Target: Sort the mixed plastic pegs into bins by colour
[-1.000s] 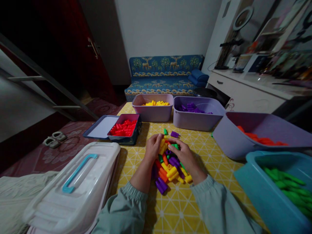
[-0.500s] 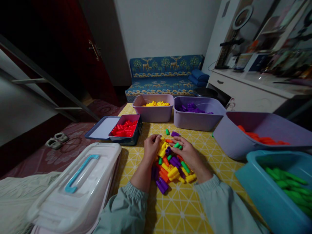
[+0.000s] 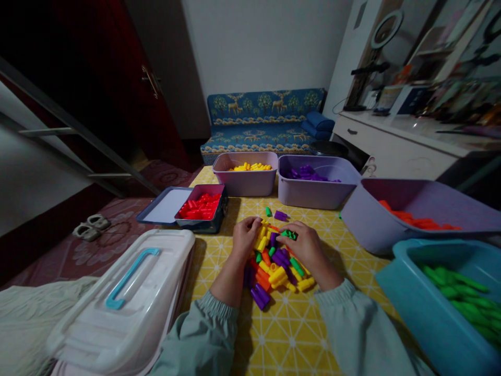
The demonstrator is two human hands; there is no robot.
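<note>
Bullet-shaped plastic blocks in yellow, orange, purple and green form a mixed pile (image 3: pixel 277 274) on the table in front of me. My right hand (image 3: pixel 308 246) is at the pile's right side, its fingertips closed on a green block (image 3: pixel 288 234). At the pile's upper left, my left hand (image 3: pixel 246 239) has its fingers curled together against the yellow blocks (image 3: pixel 263 241). Whatever may be between those fingers is hidden. Just beyond the pile lie a loose green block (image 3: pixel 268 211) and a loose purple block (image 3: pixel 281 215).
Lilac bins hold yellow (image 3: pixel 250 167), purple (image 3: pixel 309 173) and orange blocks (image 3: pixel 417 216). A teal bin (image 3: pixel 407 271) at the right holds green ones. Red blocks (image 3: pixel 201 207) fill an open dark case (image 3: pixel 211 225) at the left. A white-lidded box (image 3: pixel 141 282) stands nearer.
My right hand has closed its fingers on the green block and turned it. A purple block beside it shows more upright. My left hand has barely shifted.
</note>
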